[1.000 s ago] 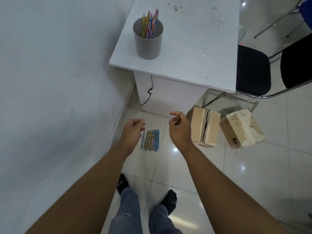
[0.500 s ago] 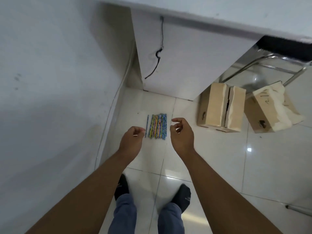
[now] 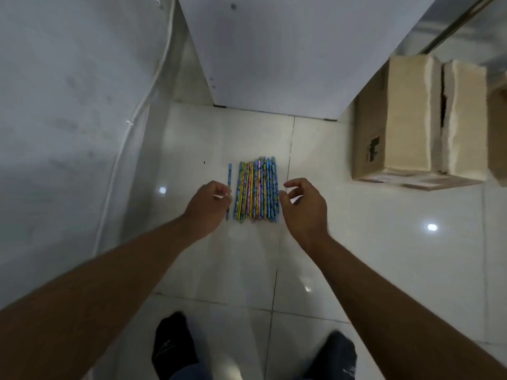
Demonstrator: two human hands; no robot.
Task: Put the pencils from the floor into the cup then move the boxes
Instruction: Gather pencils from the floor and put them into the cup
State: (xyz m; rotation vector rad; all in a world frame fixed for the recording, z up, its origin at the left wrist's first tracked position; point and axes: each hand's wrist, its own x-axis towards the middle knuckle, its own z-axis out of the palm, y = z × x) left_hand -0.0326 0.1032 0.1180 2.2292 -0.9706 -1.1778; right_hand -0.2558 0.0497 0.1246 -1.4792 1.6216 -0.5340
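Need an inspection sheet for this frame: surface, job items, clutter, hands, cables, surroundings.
Surface: glossy white floor tiles, glare spots.
Job's things: bundle of pencils lying side by side on the floor; single blue pencil apart on its left; cardboard box on the floor at right, top flaps split; second box cut off by the frame edge; cup not in view.
Clutter: nothing seen.
Hands: left hand fingers curled, over the single blue pencil, contact unclear; right hand open beside the bundle's right edge, holding nothing.
Cables: white cable along the wall.
Surroundings: white wall; white desk panel; feet in dark socks.
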